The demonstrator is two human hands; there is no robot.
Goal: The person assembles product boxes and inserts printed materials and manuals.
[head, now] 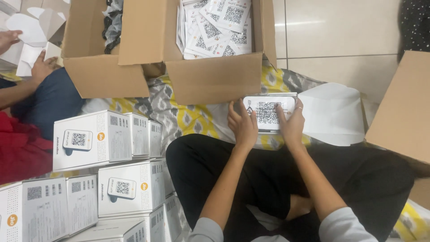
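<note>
Stacked white boxes (92,141), open cardboard cartons (214,78), patterned cloth (188,117)

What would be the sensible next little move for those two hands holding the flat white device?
Probably lifting it toward the flat white carton beside it. Both the left hand and right hand grip the white device by its edges, code panel up, and finished white boxes are stacked at the left.
</note>
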